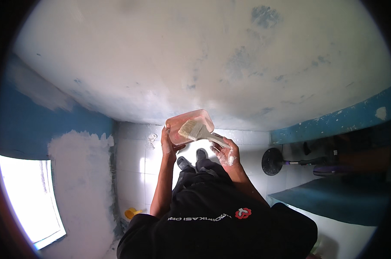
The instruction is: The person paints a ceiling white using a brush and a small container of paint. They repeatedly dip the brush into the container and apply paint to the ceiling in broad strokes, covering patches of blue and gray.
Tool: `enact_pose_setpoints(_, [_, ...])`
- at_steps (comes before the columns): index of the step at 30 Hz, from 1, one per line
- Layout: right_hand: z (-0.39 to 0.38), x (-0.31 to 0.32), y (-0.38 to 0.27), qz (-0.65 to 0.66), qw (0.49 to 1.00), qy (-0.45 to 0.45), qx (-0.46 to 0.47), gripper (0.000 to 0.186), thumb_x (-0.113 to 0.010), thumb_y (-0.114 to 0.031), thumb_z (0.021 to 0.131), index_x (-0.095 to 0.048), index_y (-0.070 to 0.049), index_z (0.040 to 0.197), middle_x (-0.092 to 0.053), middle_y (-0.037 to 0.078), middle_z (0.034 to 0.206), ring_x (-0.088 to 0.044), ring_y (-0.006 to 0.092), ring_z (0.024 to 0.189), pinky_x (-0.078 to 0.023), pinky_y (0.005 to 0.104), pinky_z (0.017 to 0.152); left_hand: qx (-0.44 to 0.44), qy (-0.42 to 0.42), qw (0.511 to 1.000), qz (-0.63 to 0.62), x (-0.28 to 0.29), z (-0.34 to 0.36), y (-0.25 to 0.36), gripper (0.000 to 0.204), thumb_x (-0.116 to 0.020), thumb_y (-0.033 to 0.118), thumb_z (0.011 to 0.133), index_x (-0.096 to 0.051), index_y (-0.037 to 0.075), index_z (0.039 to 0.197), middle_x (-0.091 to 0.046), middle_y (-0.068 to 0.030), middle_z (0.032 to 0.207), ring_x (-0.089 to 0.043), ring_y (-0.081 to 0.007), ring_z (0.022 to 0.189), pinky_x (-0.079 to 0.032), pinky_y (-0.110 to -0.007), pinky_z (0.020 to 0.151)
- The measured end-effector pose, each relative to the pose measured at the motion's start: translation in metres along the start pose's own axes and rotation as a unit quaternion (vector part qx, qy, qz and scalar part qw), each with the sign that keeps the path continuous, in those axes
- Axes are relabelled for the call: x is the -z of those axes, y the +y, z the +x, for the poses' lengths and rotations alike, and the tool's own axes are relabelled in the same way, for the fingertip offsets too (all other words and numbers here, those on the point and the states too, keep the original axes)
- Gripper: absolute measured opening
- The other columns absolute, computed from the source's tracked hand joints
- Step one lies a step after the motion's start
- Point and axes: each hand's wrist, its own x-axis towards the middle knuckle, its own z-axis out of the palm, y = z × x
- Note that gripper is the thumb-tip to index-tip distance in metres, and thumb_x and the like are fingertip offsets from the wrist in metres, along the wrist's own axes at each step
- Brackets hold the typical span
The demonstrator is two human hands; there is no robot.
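Observation:
In the head view, my left hand point(168, 144) grips the left side of a pinkish, translucent plastic tray point(175, 124) at waist height, held over my feet. A wide paintbrush point(199, 133) with pale bristles lies across the tray, its handle angled down to the right into my right hand point(227, 153). My right fingers are around the handle near the tray's lower right corner, and white paint or plaster is smeared on them and on the palm.
A white wall point(204, 52) with blue patches fills the front. At left are a patchily painted wall point(79, 181) and bright opening point(27, 194); a yellow dipper point(130, 212) sits low. A black disc on a pole point(271, 162) and a dark blue ledge point(333, 198) are at right.

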Motion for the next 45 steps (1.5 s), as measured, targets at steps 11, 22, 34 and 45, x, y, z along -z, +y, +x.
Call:
enact_pose_setpoints(11, [-0.014, 0.015, 0.014, -0.206, 0.976, -0.034, -0.061, 0.038, -0.059, 0.0, 0.086, -0.053, 0.002, 0.123, -0.061, 0.009, 0.103, -0.063, 0.016, 0.089, -0.054, 0.0286, 0.07, 0.016, -0.009, 0.999, 0.035, 0.023, -0.014, -0.018, 0.073, -0.054, 0.066, 0.088, -0.042, 0.021, 0.144, -0.057, -0.0123, 0.131, -0.068, -0.0301, 0.099, -0.058, -0.042, 0.071])
enact_pose_setpoints(22, [0.025, -0.003, 0.019, -0.291, 0.95, 0.099, 0.06, 0.015, -0.053, -0.019, 0.097, -0.048, -0.007, 0.106, -0.053, 0.003, 0.062, -0.047, 0.0095, 0.045, -0.037, 0.0256, 0.04, 0.007, 0.041, 0.999, 0.009, 0.026, -0.007, -0.071, 0.079, -0.058, 0.069, 0.085, -0.039, 0.021, 0.146, -0.052, -0.0127, 0.136, -0.063, -0.0319, 0.109, -0.06, -0.042, 0.065])
enact_pose_setpoints(34, [0.123, -0.026, 0.059, -0.398, 0.898, 0.15, 0.113, 0.028, -0.057, -0.028, 0.098, -0.045, -0.002, 0.101, -0.057, 0.009, 0.057, -0.057, 0.0177, 0.046, -0.046, 0.033, 0.044, -0.018, 0.204, 0.978, -0.048, 0.118, -0.083, -0.095, 0.073, -0.055, 0.067, 0.087, -0.041, 0.02, 0.142, -0.06, -0.013, 0.124, -0.067, -0.0311, 0.098, -0.058, -0.038, 0.063])
enact_pose_setpoints(45, [0.074, -0.055, -0.025, -0.446, 0.833, 0.137, 0.297, 0.031, -0.057, -0.03, 0.101, -0.053, 0.0, 0.094, -0.055, 0.009, 0.049, -0.056, 0.0174, 0.04, -0.041, 0.0327, 0.042, -0.025, 0.192, 0.981, 0.007, 0.093, -0.068, -0.068, 0.078, -0.054, 0.071, 0.085, -0.041, 0.019, 0.142, -0.059, -0.0146, 0.127, -0.067, -0.033, 0.099, -0.058, -0.043, 0.068])
